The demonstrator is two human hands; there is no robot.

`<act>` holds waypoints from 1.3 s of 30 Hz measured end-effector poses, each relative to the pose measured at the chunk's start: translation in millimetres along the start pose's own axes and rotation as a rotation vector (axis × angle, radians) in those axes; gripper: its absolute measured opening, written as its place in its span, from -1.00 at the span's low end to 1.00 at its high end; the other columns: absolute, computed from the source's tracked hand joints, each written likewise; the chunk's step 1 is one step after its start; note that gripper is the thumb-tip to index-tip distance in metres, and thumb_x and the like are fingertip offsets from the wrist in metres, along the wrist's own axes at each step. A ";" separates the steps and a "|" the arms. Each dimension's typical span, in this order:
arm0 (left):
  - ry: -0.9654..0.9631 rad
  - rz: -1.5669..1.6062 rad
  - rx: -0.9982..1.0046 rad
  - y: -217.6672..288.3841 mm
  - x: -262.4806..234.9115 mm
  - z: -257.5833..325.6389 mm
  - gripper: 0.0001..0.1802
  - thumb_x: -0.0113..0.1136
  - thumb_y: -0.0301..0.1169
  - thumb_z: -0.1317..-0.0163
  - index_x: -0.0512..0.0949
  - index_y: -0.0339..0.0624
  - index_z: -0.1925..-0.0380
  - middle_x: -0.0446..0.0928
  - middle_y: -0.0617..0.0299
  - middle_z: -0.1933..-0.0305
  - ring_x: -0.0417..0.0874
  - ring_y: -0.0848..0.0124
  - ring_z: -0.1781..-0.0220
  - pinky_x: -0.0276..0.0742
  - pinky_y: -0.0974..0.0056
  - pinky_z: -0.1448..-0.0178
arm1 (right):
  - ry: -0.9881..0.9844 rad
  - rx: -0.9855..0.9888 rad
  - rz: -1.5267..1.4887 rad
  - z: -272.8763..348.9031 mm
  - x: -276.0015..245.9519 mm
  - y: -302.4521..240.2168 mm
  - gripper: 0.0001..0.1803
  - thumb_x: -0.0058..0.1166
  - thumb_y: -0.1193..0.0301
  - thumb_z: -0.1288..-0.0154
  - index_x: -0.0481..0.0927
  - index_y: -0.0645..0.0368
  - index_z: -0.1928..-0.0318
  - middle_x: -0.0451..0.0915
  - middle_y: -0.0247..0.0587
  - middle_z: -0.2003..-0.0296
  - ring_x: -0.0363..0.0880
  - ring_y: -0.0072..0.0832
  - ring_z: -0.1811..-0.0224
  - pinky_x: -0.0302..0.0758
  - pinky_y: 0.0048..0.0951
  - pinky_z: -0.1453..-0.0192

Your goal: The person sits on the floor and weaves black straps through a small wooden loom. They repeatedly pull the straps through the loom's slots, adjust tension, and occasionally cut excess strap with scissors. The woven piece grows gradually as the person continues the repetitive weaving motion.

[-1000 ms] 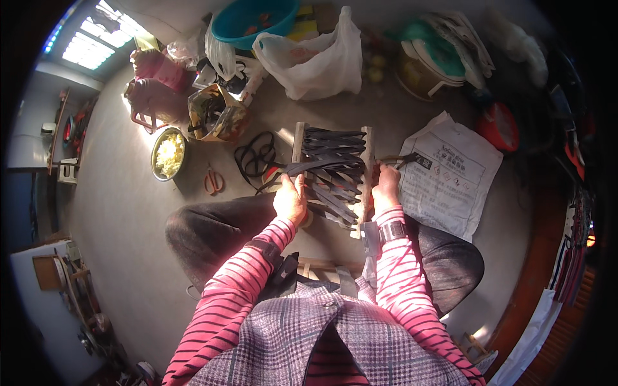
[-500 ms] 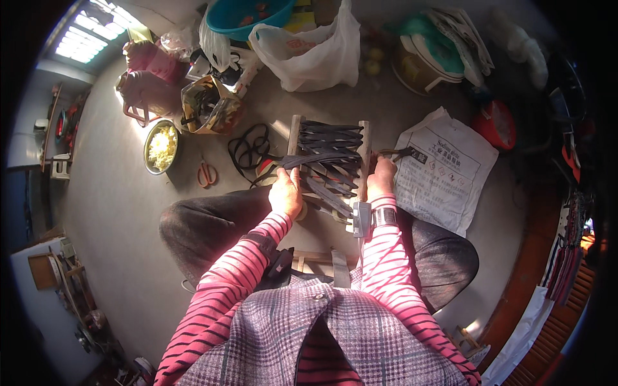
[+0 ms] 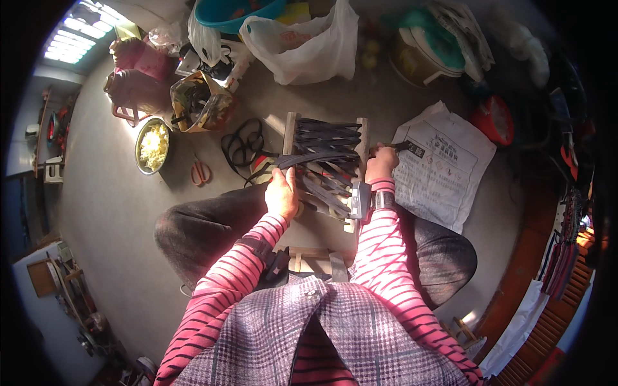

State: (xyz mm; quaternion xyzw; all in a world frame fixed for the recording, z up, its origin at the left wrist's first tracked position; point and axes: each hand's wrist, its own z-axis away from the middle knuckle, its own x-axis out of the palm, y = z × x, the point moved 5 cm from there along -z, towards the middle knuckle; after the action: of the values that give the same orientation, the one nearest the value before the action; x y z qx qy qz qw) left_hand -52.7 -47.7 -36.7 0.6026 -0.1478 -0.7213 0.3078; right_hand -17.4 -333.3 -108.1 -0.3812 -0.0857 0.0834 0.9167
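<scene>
A small wooden frame (image 3: 291, 132) woven with dark rubber straps (image 3: 328, 138) rests between my knees. My left hand (image 3: 282, 193) grips the near left side of the frame, pinching a strap against it. My right hand (image 3: 381, 162) is closed on the end of a dark strap pulled across the right rail. A hammer head (image 3: 359, 201) lies beside my right wrist.
Loose black straps (image 3: 241, 145) and orange scissors (image 3: 201, 172) lie on the floor to the left. A printed white sack (image 3: 444, 164) lies to the right. A metal bowl of yellow food (image 3: 152, 145), a basket (image 3: 199, 103), a white plastic bag (image 3: 309, 45) and a teal basin (image 3: 235, 9) stand further off.
Both hands stay on the frame. The view has shifted slightly, and my right hand has pulled the strap a bit further over the right rail.
</scene>
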 end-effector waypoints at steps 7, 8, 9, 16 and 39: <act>-0.070 -0.010 -0.021 -3.2 1.9 -2.4 -0.50 -0.17 -0.01 -0.48 0.33 -0.34 0.19 0.58 -0.21 0.43 0.62 -0.18 0.36 0.52 -0.11 0.26 | -0.002 0.050 0.341 -36.6 13.0 18.3 -0.81 -0.14 0.48 -0.19 0.52 0.34 0.30 0.59 -0.08 0.42 0.56 -0.28 0.48 0.47 -0.32 0.41; -0.052 0.005 -0.008 -2.7 1.4 -2.5 -0.51 -0.15 -0.03 -0.47 0.33 -0.36 0.19 0.58 -0.21 0.42 0.62 -0.18 0.35 0.52 -0.12 0.27 | 0.001 0.001 0.419 -39.0 13.8 16.4 -0.81 -0.14 0.48 -0.19 0.52 0.33 0.30 0.59 -0.09 0.43 0.55 -0.28 0.49 0.47 -0.32 0.41; -0.063 0.014 -0.017 -3.2 1.8 -2.1 -0.51 -0.15 -0.03 -0.47 0.33 -0.35 0.19 0.58 -0.21 0.41 0.62 -0.19 0.34 0.52 -0.12 0.27 | -0.004 -0.072 0.497 -39.3 14.3 13.0 -0.81 -0.14 0.48 -0.19 0.52 0.33 0.30 0.59 -0.09 0.43 0.55 -0.29 0.49 0.46 -0.32 0.42; -0.091 0.047 -0.061 -5.2 1.8 0.7 -0.53 -0.11 -0.03 -0.46 0.33 -0.31 0.20 0.58 -0.27 0.34 0.61 -0.22 0.31 0.51 -0.13 0.24 | -0.091 -0.030 0.423 -29.0 1.8 11.8 -0.82 -0.12 0.48 -0.20 0.52 0.32 0.29 0.57 -0.11 0.46 0.51 -0.30 0.54 0.44 -0.32 0.46; -0.052 0.029 -0.017 -6.8 1.5 1.1 -0.55 -0.13 -0.05 -0.47 0.34 -0.30 0.18 0.59 -0.23 0.35 0.61 -0.21 0.33 0.51 -0.13 0.29 | -0.272 -0.066 0.499 -73.2 11.5 30.1 -0.85 -0.08 0.48 -0.23 0.52 0.30 0.26 0.52 -0.17 0.55 0.39 -0.34 0.69 0.38 -0.32 0.58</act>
State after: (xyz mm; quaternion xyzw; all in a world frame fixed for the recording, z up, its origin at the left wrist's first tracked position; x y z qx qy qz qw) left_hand -55.7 -43.6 -41.6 0.5790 -0.1583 -0.7332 0.3197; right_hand 7.3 -359.9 -179.4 -0.4055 -0.1143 0.3539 0.8350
